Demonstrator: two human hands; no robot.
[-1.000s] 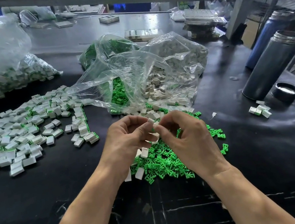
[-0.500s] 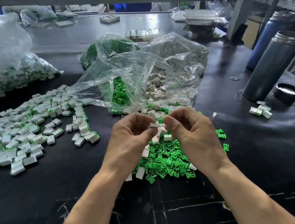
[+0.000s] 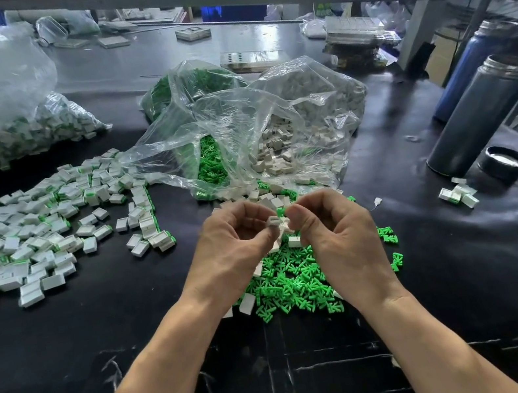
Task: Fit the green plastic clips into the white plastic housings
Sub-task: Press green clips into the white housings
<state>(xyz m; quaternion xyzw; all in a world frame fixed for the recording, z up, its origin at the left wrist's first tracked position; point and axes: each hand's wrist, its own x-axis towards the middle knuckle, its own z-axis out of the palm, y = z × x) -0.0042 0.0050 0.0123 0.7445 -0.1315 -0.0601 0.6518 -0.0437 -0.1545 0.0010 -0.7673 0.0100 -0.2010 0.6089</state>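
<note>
Left hand: the left hand (image 3: 236,245) has its fingers curled, thumb and fingertips pinching a white housing (image 3: 272,221) with one end turned toward the other hand, probably so the mouth faces the incoming part.
Right hand: the right hand (image 3: 333,235) is curled too, its fingertips closed just beside the housing; a speck of green shows between the two hands, likely a green clip (image 3: 280,211), but it is too small to say whether it is held or already seated.
Why raised: both hands meet above the supply heap, not on the bench (image 3: 101,328), which keeps the next pieces directly beneath the fingers.
Loose clips: a pile of green clips (image 3: 295,285) lies under and between the wrists, a few white housings mixed in, close enough to pick without reaching.
Feed bags: an open clear bag (image 3: 240,137) just beyond the hands spills green clips and pale housings toward them.
Finished pile: to the left of the left hand, well apart, a spread of filled housings (image 3: 43,234) with green edges, seemingly parked on the side of the hand that drops them.
Far left: a full bag of similar parts (image 3: 13,128) beyond that pile.
Right side: a small cluster of housings (image 3: 458,195), a steel flask (image 3: 482,115) and its cap (image 3: 502,163), well clear of the right hand.
Step judged: clip being pressed in.
</note>
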